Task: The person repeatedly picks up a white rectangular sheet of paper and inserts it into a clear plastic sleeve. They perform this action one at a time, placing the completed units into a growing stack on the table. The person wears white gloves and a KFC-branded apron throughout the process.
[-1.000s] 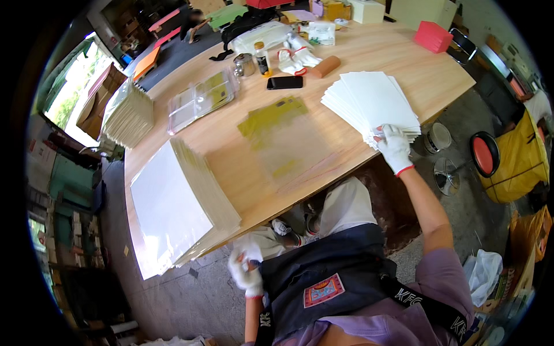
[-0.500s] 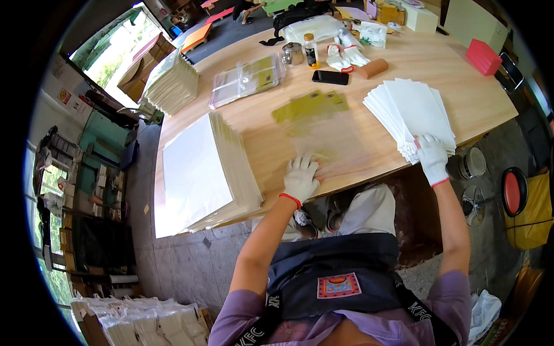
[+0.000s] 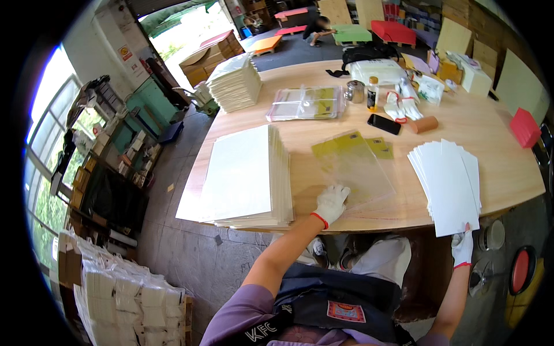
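Note:
White gloves with red cuffs cover both my hands. My left hand (image 3: 333, 206) is closed at the near end of a clear plastic bag (image 3: 369, 173), with its fingertips bent over the edge. The bag lies askew over other clear bags, and olive-yellow pieces (image 3: 381, 148) show at their far end. At the table's front right, my right hand (image 3: 462, 247) grips the near end of a white sheet (image 3: 453, 193). That sheet lies on a fanned stack of white sheets (image 3: 424, 173) and juts past the table edge. My thumb is on top; the other fingers are hidden beneath.
Left of my left hand stands a tall stack of white sheets in clear bags (image 3: 239, 173). Beyond are a bundle of bags (image 3: 303, 104), a metal mug (image 3: 355, 91), a bottle (image 3: 373, 95), a phone (image 3: 384, 124) and spare gloves (image 3: 402, 108). Another person (image 3: 317, 32) crouches far off.
My right hand has moved from the top of the fanned sheets to their near edge and drawn one sheet toward me. My left fingers have curled in, and the top bag has turned. The view has shifted.

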Tool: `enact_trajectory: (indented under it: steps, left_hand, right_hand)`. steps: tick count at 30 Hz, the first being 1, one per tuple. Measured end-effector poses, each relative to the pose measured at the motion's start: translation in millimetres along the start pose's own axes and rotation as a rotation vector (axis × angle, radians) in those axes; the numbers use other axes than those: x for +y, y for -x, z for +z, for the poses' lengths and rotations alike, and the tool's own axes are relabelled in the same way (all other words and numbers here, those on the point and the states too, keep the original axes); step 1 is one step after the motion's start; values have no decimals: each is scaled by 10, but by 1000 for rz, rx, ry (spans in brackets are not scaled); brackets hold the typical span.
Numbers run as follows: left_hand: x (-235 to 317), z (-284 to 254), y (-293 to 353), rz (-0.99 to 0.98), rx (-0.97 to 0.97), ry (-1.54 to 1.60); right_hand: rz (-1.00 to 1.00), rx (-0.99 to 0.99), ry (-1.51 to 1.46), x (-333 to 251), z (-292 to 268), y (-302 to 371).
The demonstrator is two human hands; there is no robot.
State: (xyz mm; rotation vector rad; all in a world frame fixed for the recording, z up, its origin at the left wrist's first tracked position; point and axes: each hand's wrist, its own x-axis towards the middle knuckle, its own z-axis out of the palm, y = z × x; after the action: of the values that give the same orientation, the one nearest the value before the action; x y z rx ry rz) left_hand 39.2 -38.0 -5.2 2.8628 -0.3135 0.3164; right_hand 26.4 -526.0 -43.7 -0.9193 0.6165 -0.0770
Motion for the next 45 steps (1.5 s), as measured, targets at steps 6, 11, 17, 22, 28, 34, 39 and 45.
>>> enact_trajectory:
  steps: [6,11,17,22,28,34,39,45]
  left_hand:
    - [-198,-27,193,-6,168,53]
    - [-239,-1,284,-199,99,177]
    - [-140,-79,313,-125,118,210]
    - [-136,-152,316,-6,29,288]
    - [-196,-195,317,12,26,409]
    - [-74,-373,376,-63,18,442]
    - [26,-262,518,-36,99,334]
    - [597,362,657,-615,668,1492]
  right_hand:
    - [-407,-182,25,-34,106,139]
    - [-138,-252,197,140,536,1243]
    - [115,-269,164,717,688,1711]
    - [154,-272,45,894,518,1659]
    - [169,-325,-56,1120,515,1604]
    - [96,-322,-31,1197,619,1699]
    - [134,-317,-50,1319,714,1853]
    - [206,-345,1,1138,933,2258]
